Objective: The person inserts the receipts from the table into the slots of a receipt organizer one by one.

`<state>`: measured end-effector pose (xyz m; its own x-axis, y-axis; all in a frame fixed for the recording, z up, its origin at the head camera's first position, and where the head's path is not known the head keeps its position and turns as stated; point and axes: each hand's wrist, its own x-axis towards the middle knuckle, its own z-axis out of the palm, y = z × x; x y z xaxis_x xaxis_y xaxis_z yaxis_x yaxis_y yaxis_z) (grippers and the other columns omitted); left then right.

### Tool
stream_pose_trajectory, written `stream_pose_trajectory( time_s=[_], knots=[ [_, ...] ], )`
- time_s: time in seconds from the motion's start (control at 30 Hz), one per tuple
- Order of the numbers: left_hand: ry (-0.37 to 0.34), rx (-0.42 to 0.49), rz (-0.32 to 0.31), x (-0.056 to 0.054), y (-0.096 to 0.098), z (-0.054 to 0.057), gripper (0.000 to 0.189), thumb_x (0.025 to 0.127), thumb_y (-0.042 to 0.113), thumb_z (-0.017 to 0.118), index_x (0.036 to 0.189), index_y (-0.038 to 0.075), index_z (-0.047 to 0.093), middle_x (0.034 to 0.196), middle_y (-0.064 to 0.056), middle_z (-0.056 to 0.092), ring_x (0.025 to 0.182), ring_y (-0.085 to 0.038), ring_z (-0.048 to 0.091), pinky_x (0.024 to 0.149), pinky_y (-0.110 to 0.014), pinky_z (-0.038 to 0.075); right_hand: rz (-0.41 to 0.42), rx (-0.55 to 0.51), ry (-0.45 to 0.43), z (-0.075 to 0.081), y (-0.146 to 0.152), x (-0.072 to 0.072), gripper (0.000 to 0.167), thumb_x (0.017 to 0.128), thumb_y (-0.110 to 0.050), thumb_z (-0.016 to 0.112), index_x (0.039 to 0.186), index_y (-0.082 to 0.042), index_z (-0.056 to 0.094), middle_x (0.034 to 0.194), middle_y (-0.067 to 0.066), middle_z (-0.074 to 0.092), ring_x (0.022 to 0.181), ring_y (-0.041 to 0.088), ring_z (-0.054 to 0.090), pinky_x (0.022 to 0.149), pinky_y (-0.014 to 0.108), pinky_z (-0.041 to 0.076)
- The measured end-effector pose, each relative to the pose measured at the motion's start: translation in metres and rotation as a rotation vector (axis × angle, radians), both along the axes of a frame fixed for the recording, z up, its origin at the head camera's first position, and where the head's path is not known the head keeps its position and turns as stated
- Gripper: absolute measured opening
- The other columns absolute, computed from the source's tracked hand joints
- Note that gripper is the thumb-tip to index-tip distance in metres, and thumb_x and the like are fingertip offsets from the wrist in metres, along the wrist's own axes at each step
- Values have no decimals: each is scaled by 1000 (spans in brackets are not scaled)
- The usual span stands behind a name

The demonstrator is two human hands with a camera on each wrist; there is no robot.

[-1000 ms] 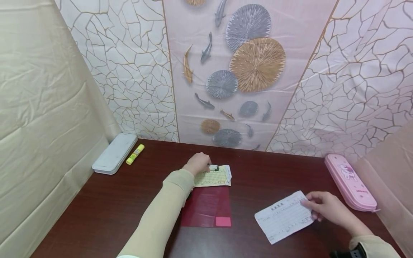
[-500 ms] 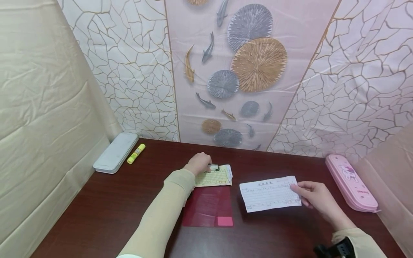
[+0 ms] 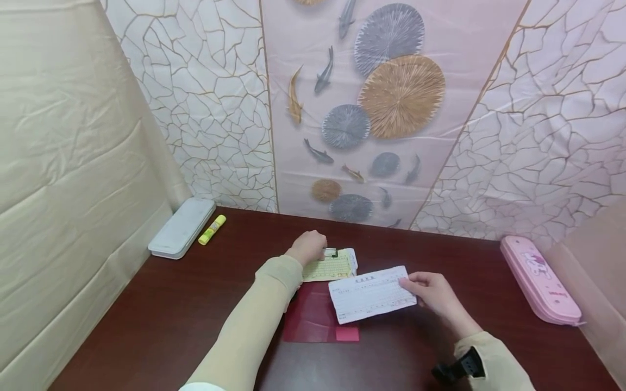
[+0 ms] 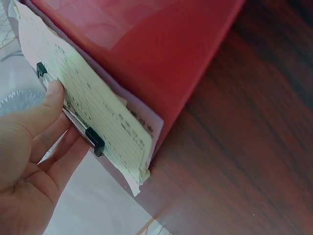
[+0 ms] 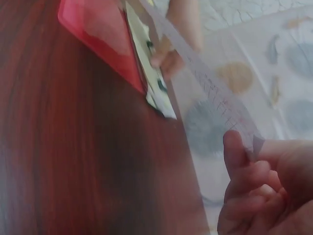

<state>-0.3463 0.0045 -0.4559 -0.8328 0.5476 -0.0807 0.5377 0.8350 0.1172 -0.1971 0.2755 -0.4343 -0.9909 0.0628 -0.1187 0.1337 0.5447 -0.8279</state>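
My left hand (image 3: 308,247) pinches the metal clip (image 4: 96,141) with black ends at the far edge of a see-through red clip folder (image 3: 308,315). In the left wrist view its thumb lies on the clip and the fingers are behind. Under the clip lies a small stack of yellowish printed slips (image 3: 331,268), with a paler sheet showing beneath. My right hand (image 3: 435,296) pinches the right edge of a white printed slip (image 3: 369,296) between thumb and fingers. The slip is raised and tilted, overlapping the folder's right part in the head view.
A white case (image 3: 182,229) and a yellow glue stick (image 3: 212,230) lie at the back left of the dark wooden table (image 3: 146,320). A pink pencil case (image 3: 543,279) lies at the right, near the cloth side wall. A patterned cloth (image 3: 318,157) hangs behind.
My right hand has lifted the white slip and carried it left from the right side of the table to over the folder, turning it straighter. My left hand stays at the clip.
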Motion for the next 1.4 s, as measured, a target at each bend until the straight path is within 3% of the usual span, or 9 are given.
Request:
stream_pose_trajectory(
  time_s=[0.3,0.7,1.03,1.23,1.4],
  knots=[
    [18,-2,10,2,3,2,6,82,12,73,76,15,71,77,3,68,68,-7,54,66,-24,47,-19,-53,-27,-14,-37,-16,23,89,-15,65,96,8,64,62,2,59,47,12,44,44,25,38],
    [-18,13,33,-3,2,-2,6,80,10,73,78,16,72,82,3,70,73,-8,57,70,-25,49,-78,-137,-110,-27,-78,-41,22,90,-12,64,97,8,64,66,6,61,47,13,50,48,26,48],
    [14,-25,11,0,2,2,9,82,13,72,74,14,70,78,2,69,70,-9,58,67,-25,49,-144,-165,-139,-36,-96,-56,23,88,-16,65,100,4,63,55,2,46,44,10,41,44,21,37],
    [12,-37,10,-1,2,2,13,84,11,70,72,15,69,76,2,68,66,-9,51,65,-24,45,-151,-136,-145,-43,-106,-63,20,90,-16,63,96,3,59,53,1,44,43,9,41,43,20,38],
    [13,-29,3,-1,1,2,7,84,13,71,77,15,72,79,3,69,68,-8,54,66,-23,47,-143,-51,-150,-49,-113,-66,24,88,-23,65,89,0,57,52,1,45,41,9,41,40,20,37]
  ],
)
